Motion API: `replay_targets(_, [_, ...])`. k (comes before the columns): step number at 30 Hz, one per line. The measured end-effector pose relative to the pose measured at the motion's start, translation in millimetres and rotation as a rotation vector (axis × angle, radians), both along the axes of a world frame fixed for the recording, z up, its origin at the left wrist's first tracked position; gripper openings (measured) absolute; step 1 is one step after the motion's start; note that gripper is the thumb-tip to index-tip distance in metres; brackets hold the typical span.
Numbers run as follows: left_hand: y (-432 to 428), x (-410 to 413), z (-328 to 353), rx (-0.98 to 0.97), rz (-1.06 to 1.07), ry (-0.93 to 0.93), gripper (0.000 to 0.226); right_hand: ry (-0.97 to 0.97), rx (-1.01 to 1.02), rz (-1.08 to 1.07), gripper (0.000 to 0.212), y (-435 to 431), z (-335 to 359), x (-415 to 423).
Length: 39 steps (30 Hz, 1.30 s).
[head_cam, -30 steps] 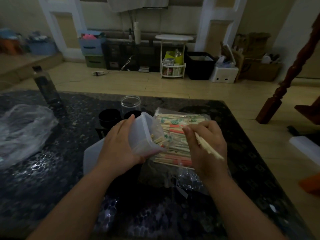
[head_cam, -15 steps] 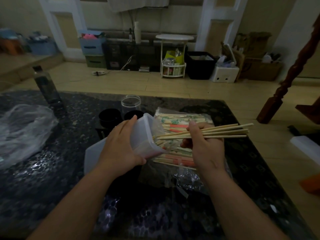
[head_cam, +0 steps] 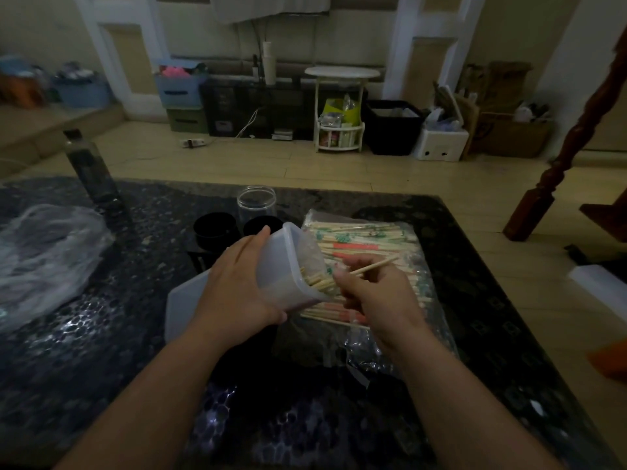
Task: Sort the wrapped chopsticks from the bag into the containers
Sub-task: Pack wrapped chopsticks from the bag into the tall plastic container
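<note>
My left hand (head_cam: 237, 293) grips a translucent white plastic container (head_cam: 288, 266), tilted with its mouth toward the right. Several chopstick ends show inside that mouth. My right hand (head_cam: 369, 293) is at the mouth and pinches a thin bare chopstick (head_cam: 376, 265) that points up and to the right. Under and behind both hands lies the clear plastic bag (head_cam: 403, 320) of wrapped chopsticks (head_cam: 363, 237), with green and red printed wrappers. The bag's near end is crumpled beneath my right wrist.
A clear glass jar (head_cam: 256, 203) and two black cups (head_cam: 214, 229) (head_cam: 261, 225) stand behind the container. A white lid (head_cam: 185, 307) lies under my left hand. A dark bottle (head_cam: 89, 167) and crumpled plastic sheet (head_cam: 44, 249) sit on the left of the dark patterned table (head_cam: 101, 351).
Half a second ago my right hand held a bundle of chopsticks sticking far out to the right. Now they are inside the container and only one stick shows in my fingers.
</note>
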<state>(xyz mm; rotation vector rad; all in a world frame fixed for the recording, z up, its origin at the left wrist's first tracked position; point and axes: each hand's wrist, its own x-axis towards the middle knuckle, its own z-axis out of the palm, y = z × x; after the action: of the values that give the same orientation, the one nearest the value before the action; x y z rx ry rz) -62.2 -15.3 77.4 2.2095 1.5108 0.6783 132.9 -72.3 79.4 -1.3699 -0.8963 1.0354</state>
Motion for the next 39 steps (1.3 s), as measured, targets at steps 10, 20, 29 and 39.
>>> replay_targets(10, [1,-1,-1,0.0,0.007,-0.006,0.133,-0.218,0.093,-0.036,0.019,0,-2,4])
replay_targets(20, [2,-2,0,0.0,0.038,-0.036,0.132,-0.265,-0.042,-0.105,0.016,3,-5,24])
replay_targets(29, [3,-3,-2,0.003,0.04,-0.028,0.133,-0.326,-0.316,0.28,0.015,-4,-7,19])
replay_targets(39, [2,-3,-2,0.0,0.039,-0.027,0.133,-0.937,-0.485,0.65,0.028,-5,-24,18])
